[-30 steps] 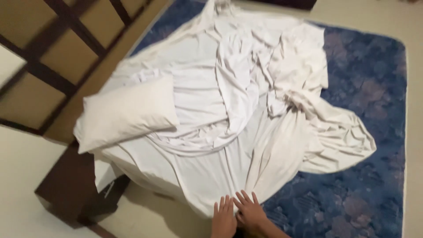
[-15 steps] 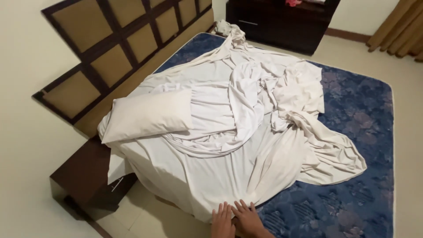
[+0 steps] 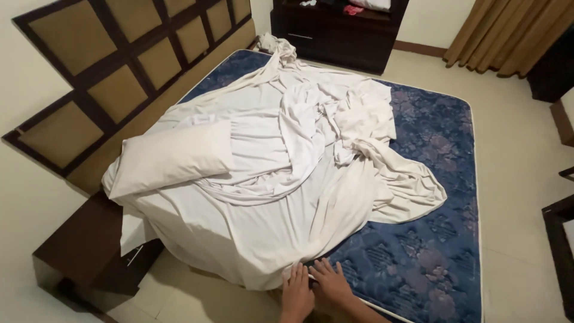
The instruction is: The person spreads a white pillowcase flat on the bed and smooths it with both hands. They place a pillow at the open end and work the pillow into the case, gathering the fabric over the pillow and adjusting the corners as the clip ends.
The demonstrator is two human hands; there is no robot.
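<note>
Both my left hand (image 3: pixel 297 294) and right hand (image 3: pixel 330 283) lie flat, fingers spread, on the white sheet (image 3: pixel 257 197) edge, most of the blue mattress (image 3: pixel 430 239) bare.

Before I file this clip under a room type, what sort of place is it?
Most likely a bedroom, perhaps a hotel room. A blue flowered mattress lies under a rumpled white sheet and a pillow, a padded headboard backs it, and both hands rest at its edge.

Single head-worn view, looking steeply down from the mattress (image 3: pixel 430 263) edge across the bed toward the headboard (image 3: pixel 119 78); hands nearest, bottom of frame.
</note>
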